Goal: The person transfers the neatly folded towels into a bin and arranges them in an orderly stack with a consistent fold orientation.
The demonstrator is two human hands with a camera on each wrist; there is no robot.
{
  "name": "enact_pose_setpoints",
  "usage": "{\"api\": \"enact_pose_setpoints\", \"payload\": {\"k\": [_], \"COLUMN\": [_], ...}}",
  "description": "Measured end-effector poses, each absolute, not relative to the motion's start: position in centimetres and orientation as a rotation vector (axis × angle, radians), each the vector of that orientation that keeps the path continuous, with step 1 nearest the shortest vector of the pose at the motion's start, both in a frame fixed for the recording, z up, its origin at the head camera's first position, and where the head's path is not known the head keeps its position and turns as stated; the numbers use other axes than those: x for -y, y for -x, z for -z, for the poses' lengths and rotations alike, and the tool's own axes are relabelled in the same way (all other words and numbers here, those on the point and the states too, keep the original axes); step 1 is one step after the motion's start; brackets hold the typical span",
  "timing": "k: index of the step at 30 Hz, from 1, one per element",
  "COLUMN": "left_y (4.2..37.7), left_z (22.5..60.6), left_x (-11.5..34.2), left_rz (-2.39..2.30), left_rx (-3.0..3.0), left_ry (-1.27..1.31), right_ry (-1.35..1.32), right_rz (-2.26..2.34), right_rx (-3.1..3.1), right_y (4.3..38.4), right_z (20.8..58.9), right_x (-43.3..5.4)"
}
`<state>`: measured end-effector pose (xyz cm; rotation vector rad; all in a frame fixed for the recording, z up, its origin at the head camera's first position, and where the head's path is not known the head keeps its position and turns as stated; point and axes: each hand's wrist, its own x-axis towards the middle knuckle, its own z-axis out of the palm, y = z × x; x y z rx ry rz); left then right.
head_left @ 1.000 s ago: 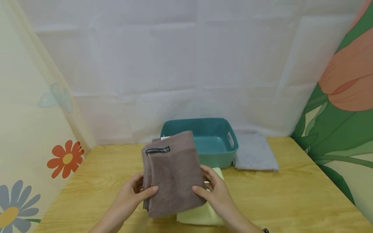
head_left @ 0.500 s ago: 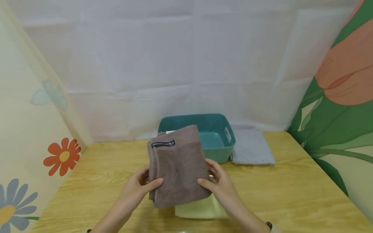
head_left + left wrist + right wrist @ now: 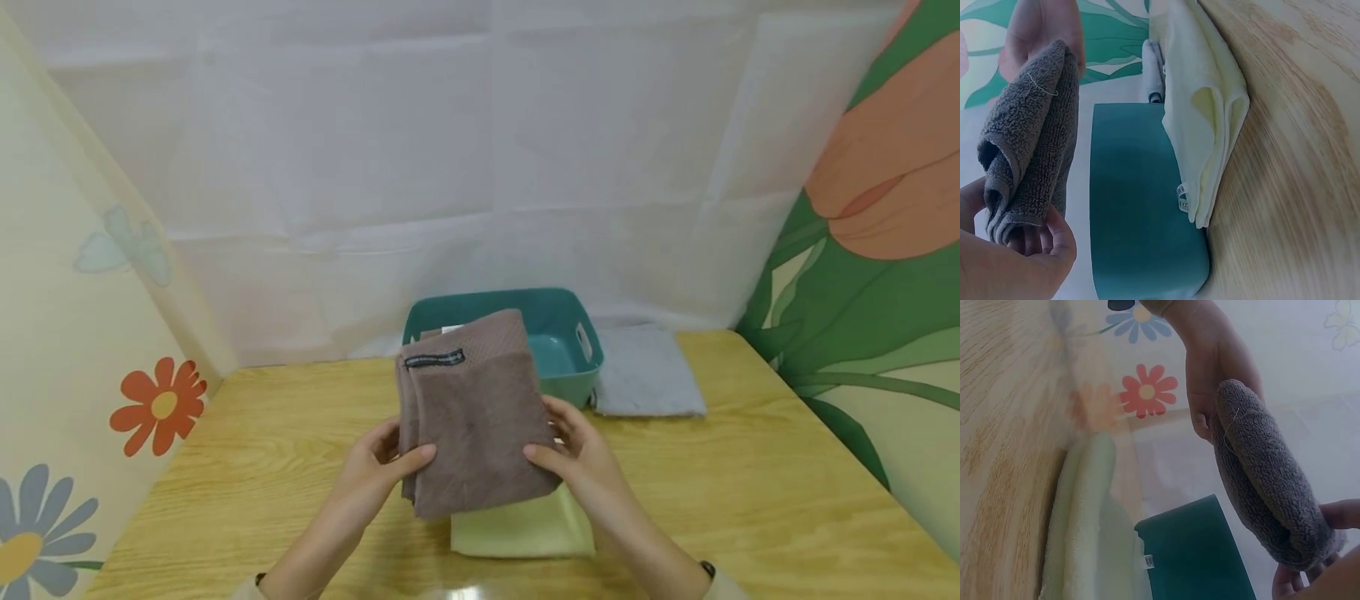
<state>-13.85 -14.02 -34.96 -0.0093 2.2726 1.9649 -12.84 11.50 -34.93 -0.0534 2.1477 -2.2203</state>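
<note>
A folded brown-mauve towel [image 3: 480, 417] with a dark label strip near its top edge is held up over the table. My left hand [image 3: 382, 467] grips its left side, thumb on the front and fingers behind. On the opposite side my right hand [image 3: 581, 454] pinches it the same way. Both wrist views show the towel's folded layers [image 3: 1029, 144] from below, well off the wood. Beneath it a folded pale yellow towel [image 3: 521, 529] lies on the table, partly covered in the head view. Behind stands a teal basket [image 3: 577, 387], its left part hidden by the held towel.
A folded light grey towel [image 3: 648, 375] lies right of the basket. The wooden table [image 3: 750, 500] meets a white sheet [image 3: 375, 167] at the back. Flower-painted walls [image 3: 885, 333] flank both sides.
Both hands have carried the brown-mauve towel slightly up and to the right, toward the basket. More of the yellow towel's near part shows. The head view has shifted a little.
</note>
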Motion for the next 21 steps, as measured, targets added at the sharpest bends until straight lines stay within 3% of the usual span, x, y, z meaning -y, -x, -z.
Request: {"api": "enact_pose_setpoints", "payload": {"k": [21], "left_y": [15.1], "left_z": [35.8], "left_x": [12.1], "left_rz": [-2.028], "left_rx": [-2.26], "left_ry": [0.007], "right_ry": [-0.029], "right_rz": [2.318], "right_rx": [-2.112], "right_y": [13.7], "right_z": [34.6], "right_x": [-12.7]}}
